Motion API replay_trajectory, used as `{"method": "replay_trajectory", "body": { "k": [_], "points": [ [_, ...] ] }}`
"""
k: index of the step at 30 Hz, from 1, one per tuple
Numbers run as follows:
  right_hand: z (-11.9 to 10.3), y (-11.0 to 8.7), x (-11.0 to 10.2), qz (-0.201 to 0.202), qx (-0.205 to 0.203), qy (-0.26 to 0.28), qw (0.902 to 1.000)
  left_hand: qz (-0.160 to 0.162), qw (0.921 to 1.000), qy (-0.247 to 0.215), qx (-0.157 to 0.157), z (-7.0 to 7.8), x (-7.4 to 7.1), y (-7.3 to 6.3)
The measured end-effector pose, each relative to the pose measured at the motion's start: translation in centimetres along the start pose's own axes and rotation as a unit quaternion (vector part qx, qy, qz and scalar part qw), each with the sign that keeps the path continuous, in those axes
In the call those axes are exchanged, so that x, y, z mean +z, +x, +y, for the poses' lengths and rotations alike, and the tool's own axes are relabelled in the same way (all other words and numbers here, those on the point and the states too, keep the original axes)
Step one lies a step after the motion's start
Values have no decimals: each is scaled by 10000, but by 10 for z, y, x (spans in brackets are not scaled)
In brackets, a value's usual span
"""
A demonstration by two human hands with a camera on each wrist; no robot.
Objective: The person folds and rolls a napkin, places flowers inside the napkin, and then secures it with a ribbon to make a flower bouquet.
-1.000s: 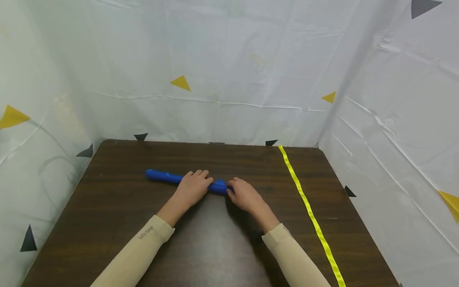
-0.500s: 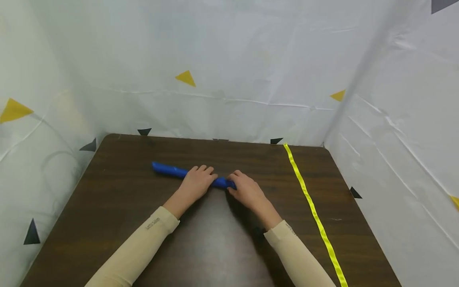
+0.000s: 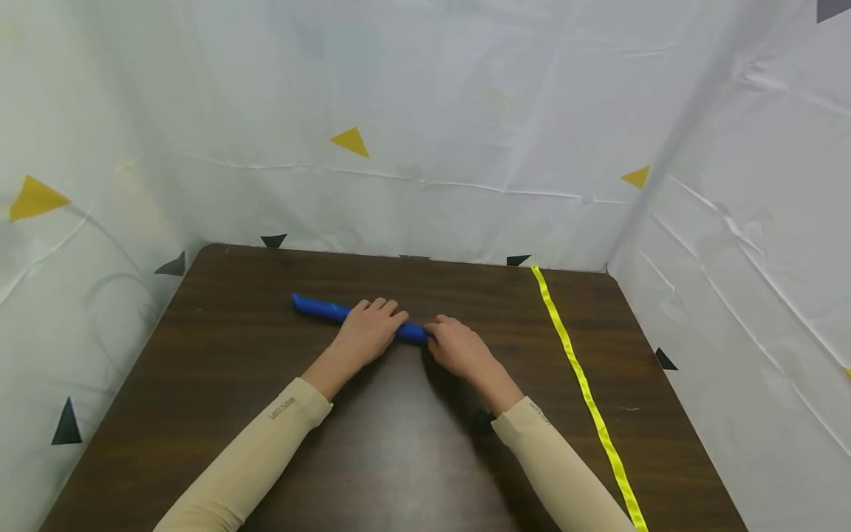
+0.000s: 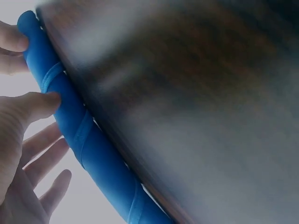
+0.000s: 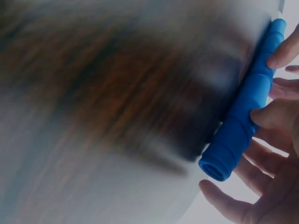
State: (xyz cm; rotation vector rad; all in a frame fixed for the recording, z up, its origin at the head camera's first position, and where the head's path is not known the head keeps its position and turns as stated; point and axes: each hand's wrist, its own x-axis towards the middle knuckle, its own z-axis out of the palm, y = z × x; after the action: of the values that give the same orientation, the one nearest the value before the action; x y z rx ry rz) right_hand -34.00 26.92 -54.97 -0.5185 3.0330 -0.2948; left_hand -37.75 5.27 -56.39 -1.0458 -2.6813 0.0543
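Note:
A long blue roll (image 3: 414, 334) lies slantwise on the dark brown table. It is thin sheet material wound up tightly; whether cloth or plastic, I cannot tell. Raised edges spiral along it in the left wrist view, and the right wrist view shows its hollow end (image 5: 216, 169). My left hand (image 3: 369, 332) holds it near the middle, with the thumb (image 4: 44, 105) on the near side and fingers beyond. At the right end, my right hand (image 3: 460, 348) grips it between thumb (image 5: 268, 115) and fingers. The stretch under each hand is hidden in the head view.
A yellow ribbon-like strip (image 3: 585, 388) runs down the right side of the table (image 3: 199, 414). White sheeting (image 3: 452, 96) with yellow and black triangles walls in the back and both sides.
A loose flap that stuck up between my hands one second ago now lies smooth against the roll. Both hands have stayed on it. The head view has shifted slightly.

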Motion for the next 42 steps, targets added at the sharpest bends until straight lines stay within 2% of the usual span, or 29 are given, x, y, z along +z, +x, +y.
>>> {"method": "replay_trajectory", "body": {
  "k": [6, 11, 16, 19, 21, 24, 27, 32, 35, 39, 42],
  "points": [
    [0, 1, 3, 111, -27, 115, 9999, -86, 9997, -172, -135, -2, 3, 4],
    [-2, 3, 5, 132, 5, -142, 9998, -123, 9988, -395, -261, -1, 2, 8],
    [-7, 0, 5, 97, 167, -301, 9994, -438, 9967, -574, -378, -1, 2, 5],
    [-12, -5, 3, 104, 354, -333, 9988, -585, 9925, -799, -713, -3, 1, 1],
    [-14, -9, 2, 147, 445, -407, 9981, -634, 9872, -969, -1093, -4, -1, -2],
    [-15, -18, 1, 220, 539, -559, 9967, -764, 9747, -1261, -1680, -6, -3, -4],
    [-14, -26, 3, 205, 640, -582, 9960, -1026, 9631, -1494, -1988, -7, 1, -4],
    [-17, -42, 10, 103, 811, -500, 9954, -1454, 9513, -1915, -1930, -3, 7, 2],
    [-19, -52, 14, 269, 726, -335, 9964, -1642, 9466, -2143, -1764, 0, 7, 6],
    [-19, -64, 17, 541, 662, -100, 9963, -1759, 9473, -2214, -1504, 2, 11, 14],
    [-21, -70, 17, 558, 770, -136, 9954, -1806, 9479, -2205, -1424, 4, 14, 20]
  ]
}}
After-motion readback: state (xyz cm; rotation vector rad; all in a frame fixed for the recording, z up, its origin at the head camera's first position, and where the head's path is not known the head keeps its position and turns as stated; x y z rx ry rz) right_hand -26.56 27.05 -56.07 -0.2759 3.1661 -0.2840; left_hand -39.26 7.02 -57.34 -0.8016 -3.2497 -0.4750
